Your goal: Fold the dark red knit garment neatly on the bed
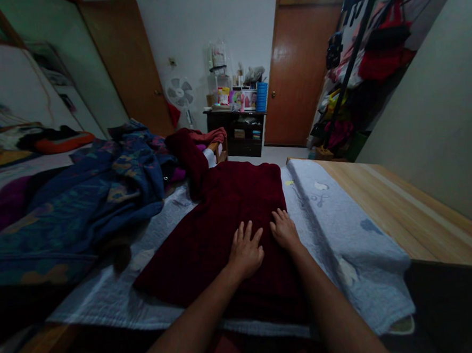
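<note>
A dark red knit garment (237,197) lies spread on a pale blue quilted cover (160,239), with one sleeve (191,163) stretched toward the far left. My left hand (246,250) rests flat on the middle of the garment, its fingers spread. Close to the garment's right edge, my right hand (284,229) lies on the cloth with its fingers apart. Neither hand grips anything. The garment's right sleeve is not visible.
A heap of blue patterned clothes (120,178) lies at left. A wooden board (401,203) borders the cover on the right. Beyond stand a white fan (180,92), a dark cabinet (236,134) and a wooden door (289,77). Hanging bags (387,39) crowd the right wall.
</note>
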### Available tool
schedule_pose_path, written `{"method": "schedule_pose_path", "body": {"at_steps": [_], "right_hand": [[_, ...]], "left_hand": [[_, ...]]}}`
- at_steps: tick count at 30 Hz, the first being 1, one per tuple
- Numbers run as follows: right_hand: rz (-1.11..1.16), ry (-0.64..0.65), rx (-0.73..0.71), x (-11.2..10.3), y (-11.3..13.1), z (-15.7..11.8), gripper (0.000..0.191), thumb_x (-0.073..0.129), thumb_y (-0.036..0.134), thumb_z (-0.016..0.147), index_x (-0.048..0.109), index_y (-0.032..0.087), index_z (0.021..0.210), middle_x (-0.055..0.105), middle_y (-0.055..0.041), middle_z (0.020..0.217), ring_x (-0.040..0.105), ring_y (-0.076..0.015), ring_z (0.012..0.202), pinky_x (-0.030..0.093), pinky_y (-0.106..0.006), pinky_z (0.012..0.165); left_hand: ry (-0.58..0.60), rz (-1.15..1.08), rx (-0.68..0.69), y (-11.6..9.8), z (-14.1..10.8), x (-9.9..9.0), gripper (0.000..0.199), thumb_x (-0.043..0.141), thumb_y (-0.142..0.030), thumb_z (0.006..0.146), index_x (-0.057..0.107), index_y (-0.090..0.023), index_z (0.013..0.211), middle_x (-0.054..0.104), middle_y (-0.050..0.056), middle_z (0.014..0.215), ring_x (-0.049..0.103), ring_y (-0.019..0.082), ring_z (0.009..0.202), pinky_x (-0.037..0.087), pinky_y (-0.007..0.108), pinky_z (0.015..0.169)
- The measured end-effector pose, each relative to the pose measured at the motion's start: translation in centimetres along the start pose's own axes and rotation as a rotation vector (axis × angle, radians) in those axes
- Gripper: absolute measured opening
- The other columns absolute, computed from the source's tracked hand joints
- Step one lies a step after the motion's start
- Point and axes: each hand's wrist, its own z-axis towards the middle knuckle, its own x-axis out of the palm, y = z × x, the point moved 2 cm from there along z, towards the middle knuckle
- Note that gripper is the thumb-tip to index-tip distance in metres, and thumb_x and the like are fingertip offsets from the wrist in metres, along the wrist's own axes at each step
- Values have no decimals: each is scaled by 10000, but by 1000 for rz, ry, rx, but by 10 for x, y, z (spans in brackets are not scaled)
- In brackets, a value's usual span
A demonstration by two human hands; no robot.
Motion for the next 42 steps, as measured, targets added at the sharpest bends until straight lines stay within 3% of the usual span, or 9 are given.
{"method": "schedule_pose_path", "body": {"at_steps": [11, 23, 42], "right_hand": [[-1, -52, -13, 6, 0, -11, 494, 404, 273, 899, 455, 96, 1358, 364, -141, 1475, 237, -273, 1394, 226, -424, 1110], [-23, 3, -24, 0, 9, -49, 522, 416, 240, 884, 420, 113, 1390, 283, -156, 1510, 213, -300, 1404, 296, -438, 1068], [2, -83, -123, -3, 13, -100, 475, 415, 235, 886, 473, 141, 1348, 350, -136, 1483, 268, -269, 1389, 322, -443, 1069]], "left_hand": [[-5, 8, 3, 1, 0, 1, 578, 506, -348, 855, 374, -272, 1412, 259, 88, 1526, 170, 338, 1402, 217, 503, 1105], [-15, 0, 4, 1, 0, 2, 589, 509, -362, 855, 366, -267, 1418, 261, 97, 1525, 176, 340, 1403, 225, 495, 1103], [9, 10, -13, 0, 1, 1, 585, 507, -359, 855, 367, -274, 1417, 247, 88, 1536, 167, 328, 1409, 214, 500, 1105]]}}
